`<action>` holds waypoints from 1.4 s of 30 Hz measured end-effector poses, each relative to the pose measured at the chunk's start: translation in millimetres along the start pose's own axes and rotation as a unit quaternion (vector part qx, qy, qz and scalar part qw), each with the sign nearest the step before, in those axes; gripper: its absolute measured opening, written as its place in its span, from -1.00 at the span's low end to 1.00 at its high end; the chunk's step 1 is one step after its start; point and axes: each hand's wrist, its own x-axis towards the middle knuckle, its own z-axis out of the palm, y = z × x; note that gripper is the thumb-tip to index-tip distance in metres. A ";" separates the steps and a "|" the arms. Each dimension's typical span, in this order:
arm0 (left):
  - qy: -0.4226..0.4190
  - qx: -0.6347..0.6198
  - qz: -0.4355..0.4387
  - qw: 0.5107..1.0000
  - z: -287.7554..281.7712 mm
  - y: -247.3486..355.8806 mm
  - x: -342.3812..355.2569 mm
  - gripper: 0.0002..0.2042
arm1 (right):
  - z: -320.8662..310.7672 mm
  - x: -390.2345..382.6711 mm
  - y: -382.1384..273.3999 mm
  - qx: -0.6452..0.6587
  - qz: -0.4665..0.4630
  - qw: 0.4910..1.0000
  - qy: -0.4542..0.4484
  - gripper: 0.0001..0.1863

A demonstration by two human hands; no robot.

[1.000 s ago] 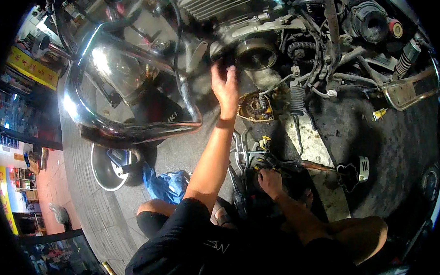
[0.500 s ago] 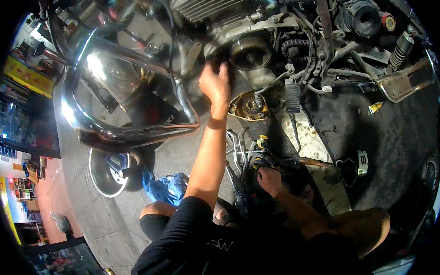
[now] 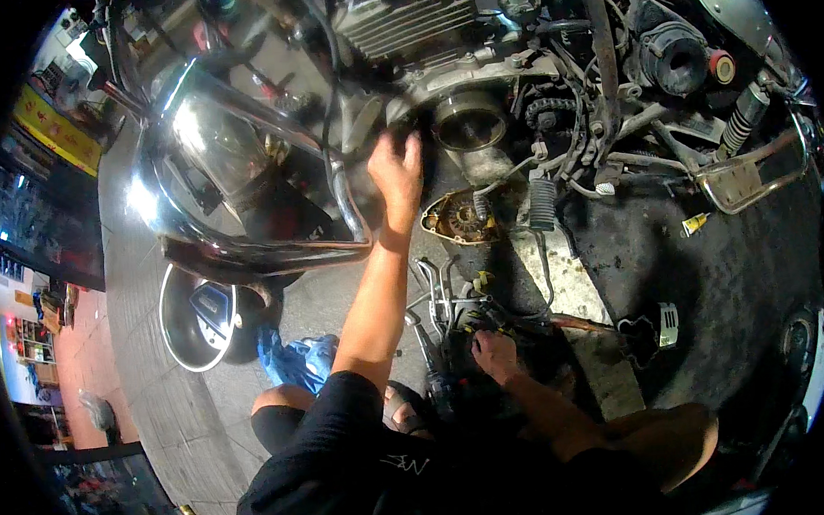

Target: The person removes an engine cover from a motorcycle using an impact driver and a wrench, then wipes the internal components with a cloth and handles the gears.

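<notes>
My left hand (image 3: pixel 396 172) reaches up to the lower left of a motorcycle engine (image 3: pixel 478 77), beside the round, dark-faced rotor (image 3: pixel 469 122). Its thumb stands apart, while the other fingertips are blurred and partly hidden against the engine. Below the rotor lies a removed engine side cover (image 3: pixel 460 218), its inside with a coil facing up. My right hand (image 3: pixel 495 355) is down low with curled fingers, at a cluster of dark, yellow-marked hand tools; whatever it grips is hidden. Bent metal rods or wrenches (image 3: pixel 440 293) and a dark-bodied power tool (image 3: pixel 442 388) lie to its left.
A chrome crash bar (image 3: pixel 248 249) curves across the left. Under it stand a round bowl (image 3: pixel 199 328) with a blue part inside and a crumpled blue cloth (image 3: pixel 299 357). A yellow tube (image 3: pixel 694 224) and a white-labelled piece (image 3: pixel 668 325) lie at right.
The view has shifted slightly. My left hand stays by the engine, a little lower relative to the rotor. My right hand stays curled at the tools.
</notes>
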 end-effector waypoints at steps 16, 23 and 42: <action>-0.167 -0.022 -0.224 0.960 -9.8 -41.7 -157.2 -0.84 | -4.2 1.3 -9.5 -0.037 -0.003 0.998 0.051 -0.86; -0.202 0.052 -0.380 0.901 -10.7 -95.6 -231.3 -0.72 | 4.0 1.8 -4.3 -0.033 0.005 0.999 0.020 -0.88; -0.145 -0.181 -0.635 0.737 5.7 -82.1 -238.9 -0.84 | 2.2 5.0 -6.8 -0.034 0.043 0.998 -0.026 -0.85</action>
